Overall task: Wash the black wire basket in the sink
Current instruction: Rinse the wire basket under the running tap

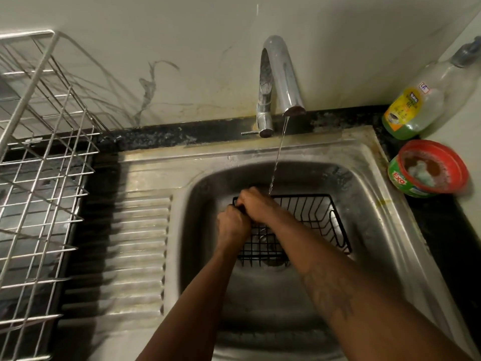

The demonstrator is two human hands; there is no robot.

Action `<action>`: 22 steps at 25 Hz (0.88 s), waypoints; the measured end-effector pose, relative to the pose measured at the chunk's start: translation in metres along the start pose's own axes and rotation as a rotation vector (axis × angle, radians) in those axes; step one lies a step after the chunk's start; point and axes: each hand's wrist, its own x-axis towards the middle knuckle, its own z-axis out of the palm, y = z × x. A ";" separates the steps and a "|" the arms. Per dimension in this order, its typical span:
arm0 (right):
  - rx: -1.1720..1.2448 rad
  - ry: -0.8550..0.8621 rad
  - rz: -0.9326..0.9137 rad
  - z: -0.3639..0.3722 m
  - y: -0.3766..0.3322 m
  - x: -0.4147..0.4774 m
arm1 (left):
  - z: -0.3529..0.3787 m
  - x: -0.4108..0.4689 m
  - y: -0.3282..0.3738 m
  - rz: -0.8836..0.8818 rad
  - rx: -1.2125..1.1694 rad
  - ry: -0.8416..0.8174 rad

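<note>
Head view: rectangular black wire basket (316,213) sits in sink (369,217).

A rack (44,178) stands well left of the tap (282,74). A bottle (426,100) and an open tub (406,179) sit right of it.

The single head-worn camera is looking steeply down from close above the sink (260,152), facing the wall (182,35) behind the tap (279,74).

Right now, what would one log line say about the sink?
black wire basket: in steel sink | left hand: grips basket rim | right hand: grips basket rim | chrome tap: running
</note>
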 end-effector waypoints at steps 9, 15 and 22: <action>-0.063 0.013 0.113 -0.014 0.056 -0.014 | -0.009 0.011 -0.022 -0.087 0.028 0.045; -0.061 0.049 0.028 0.006 0.019 0.003 | 0.000 0.012 -0.019 -0.060 0.085 0.026; 0.179 -0.003 0.077 0.004 0.044 -0.004 | 0.000 0.016 -0.017 -0.076 0.053 0.028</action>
